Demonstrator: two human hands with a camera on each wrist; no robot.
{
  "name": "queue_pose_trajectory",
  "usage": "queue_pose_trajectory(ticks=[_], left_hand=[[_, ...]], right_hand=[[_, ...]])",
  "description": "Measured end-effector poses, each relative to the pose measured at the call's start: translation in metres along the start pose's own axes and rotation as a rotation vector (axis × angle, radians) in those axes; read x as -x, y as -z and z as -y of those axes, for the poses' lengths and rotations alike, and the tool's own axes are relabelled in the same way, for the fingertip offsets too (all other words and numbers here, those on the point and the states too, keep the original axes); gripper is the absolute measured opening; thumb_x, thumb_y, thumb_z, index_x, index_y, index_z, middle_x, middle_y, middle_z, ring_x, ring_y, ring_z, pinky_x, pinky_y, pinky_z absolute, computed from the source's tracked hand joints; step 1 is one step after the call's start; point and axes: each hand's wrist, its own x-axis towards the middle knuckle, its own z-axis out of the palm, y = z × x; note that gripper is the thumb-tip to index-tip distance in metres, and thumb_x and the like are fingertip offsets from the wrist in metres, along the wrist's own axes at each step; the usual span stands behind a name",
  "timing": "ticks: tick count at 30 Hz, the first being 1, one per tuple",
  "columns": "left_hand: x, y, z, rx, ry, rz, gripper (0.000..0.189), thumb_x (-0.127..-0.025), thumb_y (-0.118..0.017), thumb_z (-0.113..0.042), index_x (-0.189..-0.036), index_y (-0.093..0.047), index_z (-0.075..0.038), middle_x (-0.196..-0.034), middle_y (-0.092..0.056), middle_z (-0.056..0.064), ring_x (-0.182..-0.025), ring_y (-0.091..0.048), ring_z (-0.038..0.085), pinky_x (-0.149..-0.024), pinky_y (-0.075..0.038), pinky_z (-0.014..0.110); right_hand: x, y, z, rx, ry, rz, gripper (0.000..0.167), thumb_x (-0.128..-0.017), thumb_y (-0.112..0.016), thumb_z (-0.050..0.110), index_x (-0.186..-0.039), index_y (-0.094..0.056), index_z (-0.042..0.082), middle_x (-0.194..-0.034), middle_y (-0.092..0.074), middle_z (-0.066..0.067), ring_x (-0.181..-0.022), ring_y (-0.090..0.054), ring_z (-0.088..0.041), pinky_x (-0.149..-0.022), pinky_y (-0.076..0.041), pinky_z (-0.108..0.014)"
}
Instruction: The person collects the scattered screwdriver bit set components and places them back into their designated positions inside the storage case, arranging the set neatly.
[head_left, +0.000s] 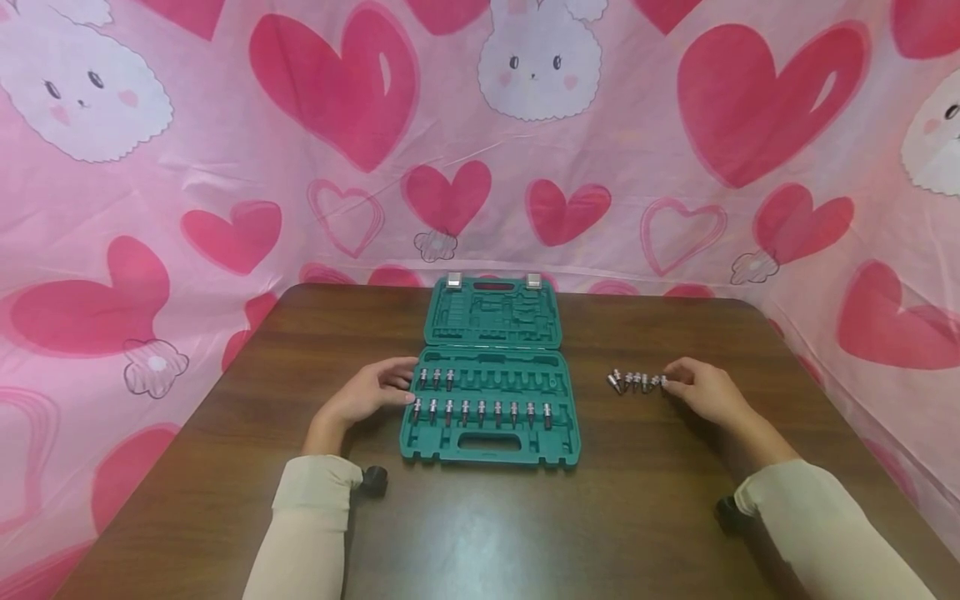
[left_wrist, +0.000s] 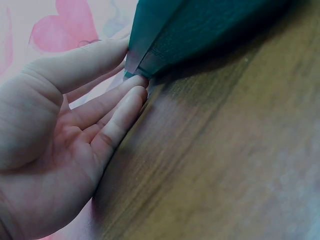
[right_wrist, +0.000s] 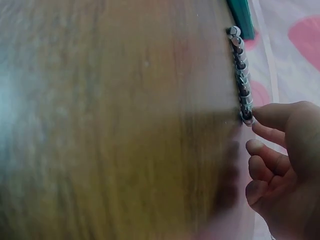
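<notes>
An open green tool case [head_left: 491,457] lies on the table, with its lid [head_left: 491,340] tilted back. Several bit sockets [head_left: 482,411] fill its front row, and 3 bit sockets [head_left: 437,378] sit at the left of the row behind. My left hand [head_left: 367,392] rests against the case's left side; the left wrist view shows its fairly straight fingers [left_wrist: 122,112] touching the case's lower edge. Right of the case, several loose bit sockets [head_left: 636,382] lie in a line. Thumb and index finger of my right hand [head_left: 705,390] pinch the bit socket [head_left: 663,381] at its right end.
The brown wooden table [head_left: 465,533] runs up to a pink cloth [head_left: 615,150] with hearts and rabbits, which hangs behind and at both sides. Empty slots [head_left: 502,380] continue along the case's back row. Black wrist devices [head_left: 374,481] sit near both cuffs.
</notes>
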Motion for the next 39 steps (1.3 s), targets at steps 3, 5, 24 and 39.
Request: queue_pose_trajectory(ticks=[3, 5, 24, 39], left_hand=[[0.000, 0.000, 0.001, -0.001, 0.004, -0.001, 0.062, -0.087, -0.075, -0.021, -0.142, -0.049, -0.012, -0.123, -0.060, 0.011, -0.110, -0.056, 0.028, -0.097, -0.044, 0.048], [0.000, 0.000, 0.001, 0.003, 0.007, -0.002, 0.062, -0.087, -0.075, -0.021, -0.142, -0.049, -0.013, -0.123, -0.060, 0.011, -0.110, -0.056, 0.028, -0.097, -0.044, 0.049], [0.013, 0.002, -0.033, 0.038, 0.020, 0.031, 0.061, -0.088, -0.071, -0.010, -0.144, -0.045, -0.003, -0.126, -0.057, 0.020, -0.114, -0.053, 0.037, -0.098, -0.042, 0.052], [0.015, 0.002, -0.036, 0.039, 0.014, 0.039, 0.062, -0.089, -0.070, -0.009, -0.144, -0.044, -0.001, -0.126, -0.057, 0.021, -0.115, -0.053, 0.039, -0.099, -0.041, 0.053]], right_hand=[[-0.001, -0.002, 0.001, -0.018, 0.001, -0.001, 0.025, -0.089, -0.069, 0.018, -0.107, -0.064, 0.001, -0.075, -0.058, -0.003, -0.065, -0.051, -0.018, -0.059, -0.039, -0.035], [-0.002, -0.003, 0.001, -0.017, 0.004, -0.003, 0.024, -0.088, -0.070, 0.017, -0.105, -0.065, 0.001, -0.073, -0.058, -0.002, -0.064, -0.050, -0.018, -0.058, -0.039, -0.035], [-0.005, -0.007, 0.002, -0.058, -0.054, -0.024, 0.023, -0.084, -0.075, 0.016, -0.093, -0.061, 0.001, -0.073, -0.055, -0.002, -0.065, -0.048, -0.018, -0.060, -0.037, -0.034], [-0.003, -0.007, 0.017, -0.062, -0.045, -0.060, 0.019, -0.085, -0.073, 0.014, -0.094, -0.059, 0.004, -0.077, -0.059, -0.004, -0.068, -0.051, -0.020, -0.060, -0.039, -0.034]])
